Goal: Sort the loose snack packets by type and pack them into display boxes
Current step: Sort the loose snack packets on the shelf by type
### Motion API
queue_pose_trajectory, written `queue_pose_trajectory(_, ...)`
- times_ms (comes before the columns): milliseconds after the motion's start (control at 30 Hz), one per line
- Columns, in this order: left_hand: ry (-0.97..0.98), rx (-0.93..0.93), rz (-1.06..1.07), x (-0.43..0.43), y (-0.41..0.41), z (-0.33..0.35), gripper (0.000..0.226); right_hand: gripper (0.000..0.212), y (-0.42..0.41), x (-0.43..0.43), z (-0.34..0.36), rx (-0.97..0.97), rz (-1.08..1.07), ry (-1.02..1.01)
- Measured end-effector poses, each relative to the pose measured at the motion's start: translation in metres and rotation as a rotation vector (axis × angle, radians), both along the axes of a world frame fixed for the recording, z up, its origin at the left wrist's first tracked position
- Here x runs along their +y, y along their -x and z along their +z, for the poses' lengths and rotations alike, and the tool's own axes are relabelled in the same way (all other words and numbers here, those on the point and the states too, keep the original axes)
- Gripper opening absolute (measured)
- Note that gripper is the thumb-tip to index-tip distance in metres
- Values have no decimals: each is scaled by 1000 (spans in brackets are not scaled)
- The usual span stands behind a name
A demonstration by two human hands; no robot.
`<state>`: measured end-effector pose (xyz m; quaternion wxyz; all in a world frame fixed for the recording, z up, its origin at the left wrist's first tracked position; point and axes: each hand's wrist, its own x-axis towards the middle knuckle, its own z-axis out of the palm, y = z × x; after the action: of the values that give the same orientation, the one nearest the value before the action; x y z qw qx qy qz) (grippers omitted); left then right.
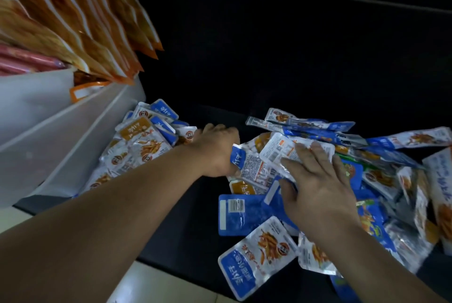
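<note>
A heap of loose snack packets (381, 168), blue and silver with orange food pictures, covers the dark surface on the right. A second pile of similar packets (144, 141) lies at the left, beside white display boxes (49, 136). My left hand (215, 148) reaches across between the piles, its fingers curled round a blue-topped silver packet (249, 163). My right hand (315, 185) lies flat with spread fingers on a white-backed packet (283, 148) on top of the right heap.
Tall orange snack bags (80, 16) stand upright in the white boxes at the upper left, with red packs (27, 60) beside them. The dark counter (195, 224) runs between my arms. Behind the piles everything is black.
</note>
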<state>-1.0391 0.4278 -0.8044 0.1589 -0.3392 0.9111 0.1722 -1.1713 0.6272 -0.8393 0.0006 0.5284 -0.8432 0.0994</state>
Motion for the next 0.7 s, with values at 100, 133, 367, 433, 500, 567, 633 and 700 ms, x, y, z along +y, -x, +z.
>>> queue_pose_trajectory(100,25,107,41,5,-1,7,53,54,4,1,5,-109,-14,-55)
queue_pose_trajectory(133,-5,188,90,7,-5,9,45,55,5,1,7,-149,-18,-70)
queue_pose_trajectory(367,-322,738,593,32,-78,51,22,56,-39,-11,61,-714,-115,268)
queue_pose_trajectory(433,-566,836,714,53,-93,60,28,52,-55,-24,82,-1085,-144,236)
queue_pose_trajectory(500,-708,814,776,72,-100,61,30,32,-68,-36,92,-1324,-144,259)
queue_pose_trajectory(567,-762,782,813,84,-102,56,28,29,-76,-43,93,-1367,-200,277)
queue_pose_trajectory(633,-815,802,845,87,-104,52,23,34,-80,-43,86,-1317,-187,255)
queue_pose_trajectory(700,-786,833,878,84,-108,46,24,44,-79,-38,79,-1134,-155,204)
